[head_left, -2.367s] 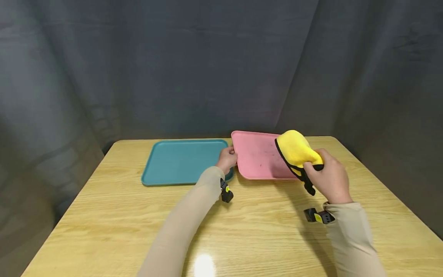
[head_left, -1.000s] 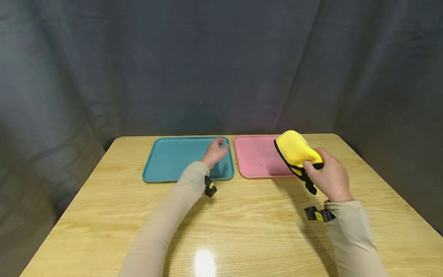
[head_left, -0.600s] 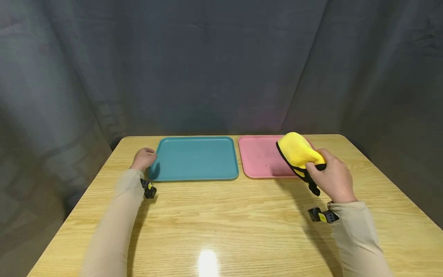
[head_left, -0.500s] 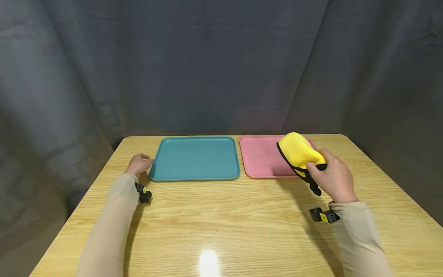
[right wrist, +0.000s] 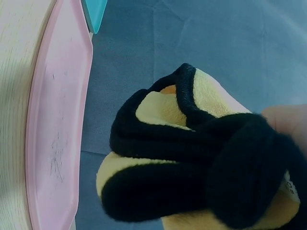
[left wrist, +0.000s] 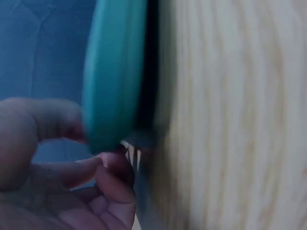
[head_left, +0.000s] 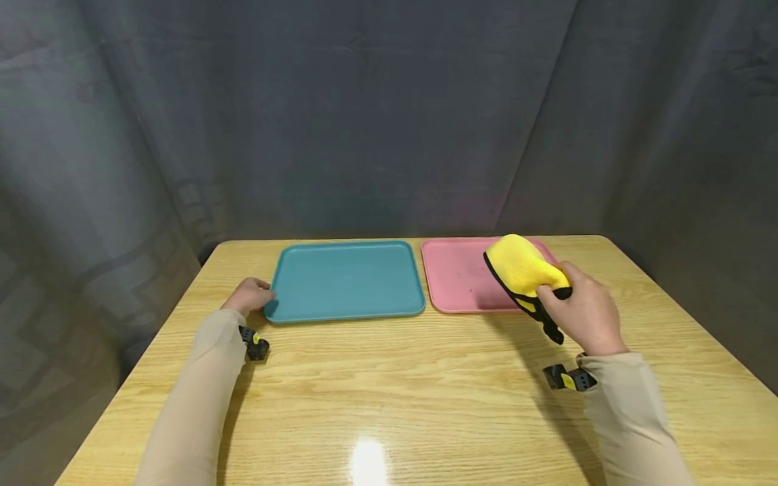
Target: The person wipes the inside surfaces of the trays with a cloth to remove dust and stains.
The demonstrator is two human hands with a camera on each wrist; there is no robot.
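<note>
At the left side of the table my left hand pinches the left edge of a teal tray. In the left wrist view the thumb lies on one side of the tray's rim and the curled fingers on the other, partly hidden. A dark gap shows between rim and table there. Above the pink tray, my right hand grips a bunched yellow fleecy cloth with black edging. The right wrist view shows its folds and thick black border close up.
Dark marks show on the pink tray, which lies flat just right of the teal one. Both stand near the far edge of the wooden table. A grey curtain hangs behind and at both sides.
My left hand has let go of the pink tray's lifted left edge, moved left across the teal tray and taken its left edge. The pink tray now lies flat. My right hand has stayed nearly still.
</note>
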